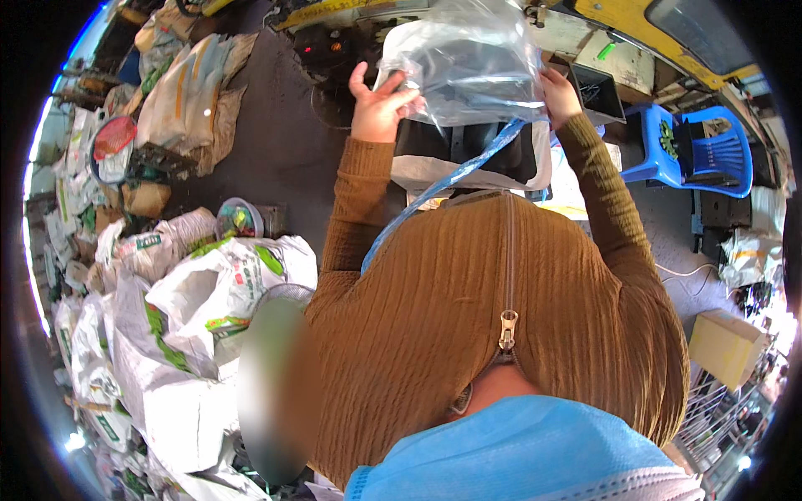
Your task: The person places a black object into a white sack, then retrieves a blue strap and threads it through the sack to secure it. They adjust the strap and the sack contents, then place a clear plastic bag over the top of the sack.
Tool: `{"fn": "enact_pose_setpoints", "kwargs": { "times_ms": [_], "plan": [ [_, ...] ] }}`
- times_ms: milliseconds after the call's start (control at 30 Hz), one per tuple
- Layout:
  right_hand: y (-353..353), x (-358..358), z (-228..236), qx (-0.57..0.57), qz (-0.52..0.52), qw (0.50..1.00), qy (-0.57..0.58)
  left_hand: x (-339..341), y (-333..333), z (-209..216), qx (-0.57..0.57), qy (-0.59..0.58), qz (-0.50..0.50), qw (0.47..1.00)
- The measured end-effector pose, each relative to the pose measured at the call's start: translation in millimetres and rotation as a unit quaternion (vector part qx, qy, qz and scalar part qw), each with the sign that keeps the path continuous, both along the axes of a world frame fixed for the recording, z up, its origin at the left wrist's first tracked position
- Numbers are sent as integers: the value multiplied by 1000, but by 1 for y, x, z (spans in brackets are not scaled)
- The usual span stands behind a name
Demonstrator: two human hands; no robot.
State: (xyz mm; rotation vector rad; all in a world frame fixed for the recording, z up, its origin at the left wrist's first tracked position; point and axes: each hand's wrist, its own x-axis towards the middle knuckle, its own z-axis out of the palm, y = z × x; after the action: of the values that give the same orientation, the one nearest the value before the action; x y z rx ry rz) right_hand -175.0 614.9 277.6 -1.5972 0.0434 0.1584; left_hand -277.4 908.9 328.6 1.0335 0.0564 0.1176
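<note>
A person in a ribbed, rust-brown zip-front sweater [501,309] and a pale blue face mask [518,451] looks down past their own chest at both raised arms. At about twelve o'clock, a large clear plastic bag [472,63] is held up between the two hands, apparently so that its mouth or contents can be seen; the film is thin, crinkled and glossy, catching the light in folds. The left hand [380,104], at eleven o'clock, has its fingers spread and partly curled, pinching the bag's left edge between thumb and fingertips. The right hand [558,96], at one o'clock, is closed around the bag's right edge, its fingers mostly hidden behind the plastic. A blue strap or strip [451,179] hangs from the bag diagonally down toward the chest. Behind the bag stands a dark machine with a small red light [334,46]. At nine o'clock, heaped woven white sacks with green print [192,309] lie slumped and creased on the dark floor [284,150]. At two o'clock sits a blue moulded plastic chair [693,150], and at four o'clock a plain cardboard box [725,346].
</note>
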Motion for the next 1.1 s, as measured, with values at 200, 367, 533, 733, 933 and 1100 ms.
{"fn": "enact_pose_setpoints", "kwargs": {
  "times_ms": [200,367,533,733,933,1100],
  "plan": [
    [-4,-24,-40,-117,12,992,44,-3,4,-36,-17,29,-23,999],
    [-3,-45,-34,-223,60,971,59,-7,31,-57,-32,65,-5,997],
    [-2,-59,-7,-482,150,863,-29,-11,30,-70,480,-12,203,853],
    [1,-61,41,-644,53,736,-204,4,22,-68,734,-69,161,656],
    [16,-11,40,-289,142,859,-398,12,25,-64,735,-78,135,660],
    [13,-9,-13,-203,169,926,-271,7,22,-60,724,-102,152,665]
  ]
}}
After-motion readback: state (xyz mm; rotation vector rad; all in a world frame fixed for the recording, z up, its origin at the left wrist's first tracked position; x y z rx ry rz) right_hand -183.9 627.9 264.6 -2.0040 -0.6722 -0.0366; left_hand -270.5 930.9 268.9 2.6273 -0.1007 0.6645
